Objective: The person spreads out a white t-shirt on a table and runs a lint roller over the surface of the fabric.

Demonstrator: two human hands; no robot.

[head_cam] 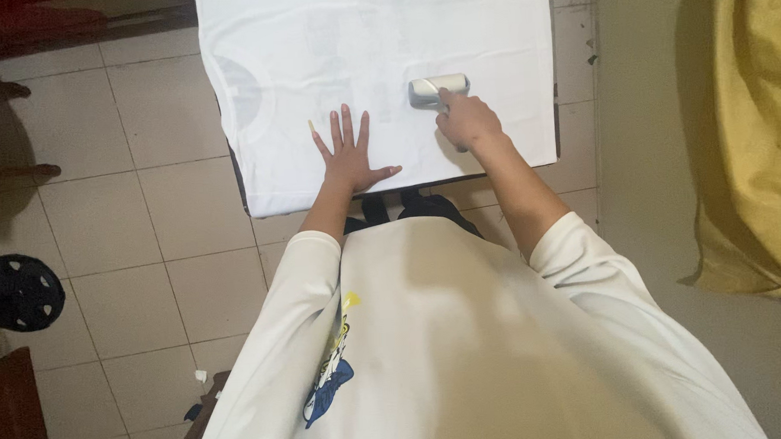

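Right hand [467,120] fingers [445,96] touch lint roller [438,89].

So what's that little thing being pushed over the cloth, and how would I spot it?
Find the white garment spread flat on the board above the tiled floor. On its right half, the right hand grips a small roller. It is a pale grey cylinder, the only solid object on the cloth; the left hand just lies flat beside it.

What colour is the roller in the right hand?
Pale grey-white roller, gripped by the right hand on the white shirt; head view.
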